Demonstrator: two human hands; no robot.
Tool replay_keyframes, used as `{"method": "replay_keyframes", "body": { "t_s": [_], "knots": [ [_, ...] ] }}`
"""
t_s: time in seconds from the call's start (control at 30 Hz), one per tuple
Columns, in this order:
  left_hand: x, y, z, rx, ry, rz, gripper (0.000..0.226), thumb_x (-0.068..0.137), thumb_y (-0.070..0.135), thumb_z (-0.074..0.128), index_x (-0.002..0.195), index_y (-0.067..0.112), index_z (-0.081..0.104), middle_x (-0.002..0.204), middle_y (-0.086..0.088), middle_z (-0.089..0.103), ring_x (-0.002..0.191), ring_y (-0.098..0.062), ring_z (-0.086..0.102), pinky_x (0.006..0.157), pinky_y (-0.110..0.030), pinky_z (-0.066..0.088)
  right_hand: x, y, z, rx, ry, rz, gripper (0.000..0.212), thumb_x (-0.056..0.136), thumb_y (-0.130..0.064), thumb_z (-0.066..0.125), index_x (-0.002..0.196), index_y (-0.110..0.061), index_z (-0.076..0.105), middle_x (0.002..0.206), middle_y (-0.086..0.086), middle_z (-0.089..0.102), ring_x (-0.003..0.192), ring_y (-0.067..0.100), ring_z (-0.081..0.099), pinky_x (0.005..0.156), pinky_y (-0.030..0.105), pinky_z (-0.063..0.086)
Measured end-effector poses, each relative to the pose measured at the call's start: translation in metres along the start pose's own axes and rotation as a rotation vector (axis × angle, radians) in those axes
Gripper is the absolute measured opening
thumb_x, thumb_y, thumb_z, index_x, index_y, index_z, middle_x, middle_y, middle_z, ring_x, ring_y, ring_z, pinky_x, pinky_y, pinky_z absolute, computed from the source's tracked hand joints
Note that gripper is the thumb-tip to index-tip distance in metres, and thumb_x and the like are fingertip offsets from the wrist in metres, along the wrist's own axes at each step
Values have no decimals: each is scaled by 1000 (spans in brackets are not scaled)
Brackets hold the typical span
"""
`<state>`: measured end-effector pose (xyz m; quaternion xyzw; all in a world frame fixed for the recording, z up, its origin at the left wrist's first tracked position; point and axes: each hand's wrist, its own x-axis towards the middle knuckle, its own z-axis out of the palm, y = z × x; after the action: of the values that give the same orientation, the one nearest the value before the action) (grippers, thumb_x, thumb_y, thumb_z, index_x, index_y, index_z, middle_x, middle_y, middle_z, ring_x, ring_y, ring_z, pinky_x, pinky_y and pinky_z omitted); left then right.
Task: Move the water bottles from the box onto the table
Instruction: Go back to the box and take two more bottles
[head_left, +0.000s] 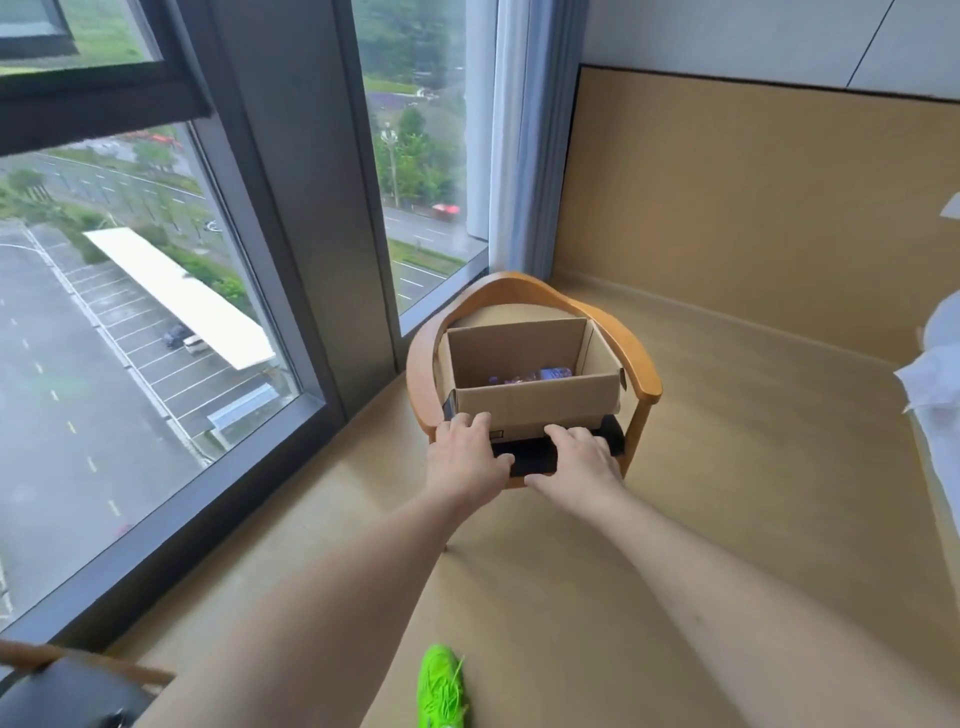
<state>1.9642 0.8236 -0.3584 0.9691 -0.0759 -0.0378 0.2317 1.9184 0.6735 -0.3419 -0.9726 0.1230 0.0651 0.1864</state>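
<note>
Both hands on lower front of box — left hand at left corner, right hand near right, fingers laid fairly flat, cupping not pinching, can't tell if anything's hooked underneath. Box sits on wooden chair, centre frame. Water bottles lying at bottom. Plan: lift level, slow — no table in view.

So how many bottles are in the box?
1 for sure: a clear plastic bottle with a purple label lying inside the brown cardboard box. The near wall may hide more.
</note>
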Motion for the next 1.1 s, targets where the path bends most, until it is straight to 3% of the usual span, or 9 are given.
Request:
{"method": "replay_keyframes", "body": {
  "t_s": [0.33, 0.73, 0.97, 1.1],
  "knots": [
    [198, -23, -16, -5, -64, 42, 56, 86, 43, 58, 138, 25, 48, 130, -1, 52, 120, -26, 47, 97, -43, 48, 163, -26, -14, 0, -55, 136, 75, 84, -53, 66, 148, -28, 36, 142, 3, 45, 130, 26, 38, 104, 44, 42],
    [345, -33, 66, 13, -196, -90, 58, 87, 44, 61, 140, 22, 48, 132, -2, 52, 124, -25, 44, 97, -40, 46, 365, 33, 5, -4, -215, 191, 71, 83, -54, 67, 143, -24, 44, 140, 7, 47, 132, 30, 39, 102, 45, 43],
    [423, -23, 115, 99, -412, -236, 55, 87, 38, 66, 136, 18, 50, 132, -5, 51, 126, -29, 44, 100, -42, 45, 477, 77, 38, -26, -444, 193, 75, 83, -49, 69, 147, -23, 40, 142, 10, 45, 132, 33, 39, 106, 42, 38],
    [456, -20, 152, 86, -612, -234, 66, 80, 34, 73, 140, 20, 49, 130, -6, 52, 124, -31, 45, 100, -42, 45, 514, 99, 66, -58, -579, 192, 75, 80, -46, 72, 144, -21, 44, 138, 11, 49, 131, 34, 42, 104, 39, 40]
  ]
}}
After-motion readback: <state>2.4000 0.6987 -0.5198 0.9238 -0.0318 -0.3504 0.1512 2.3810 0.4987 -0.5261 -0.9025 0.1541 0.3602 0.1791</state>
